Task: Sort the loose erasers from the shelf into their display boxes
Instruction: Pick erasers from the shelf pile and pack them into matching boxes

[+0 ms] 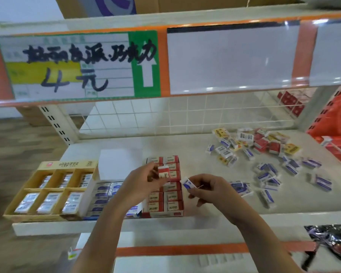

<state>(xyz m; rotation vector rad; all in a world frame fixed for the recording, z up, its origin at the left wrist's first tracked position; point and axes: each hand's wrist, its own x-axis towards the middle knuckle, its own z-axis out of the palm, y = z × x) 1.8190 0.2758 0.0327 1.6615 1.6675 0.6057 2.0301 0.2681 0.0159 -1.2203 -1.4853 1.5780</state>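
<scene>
Left hand (140, 182) pinches a red-sleeved rectangular eraser (163, 172) over the red card display box (165, 212); right hand (209, 189) pinches a blue-sleeved wrapped eraser (188, 183).

Bright, even light, but a pretty soft shot

We get white glare streaks on the clear plastic strip (244, 62), and hardly any shadow on the shelf (185, 146). Edges bow with wide-angle distortion, the handwritten price tag (75, 64) smears, and the floor on the left looks motion-blurred. Nothing is properly sharp for us.
</scene>
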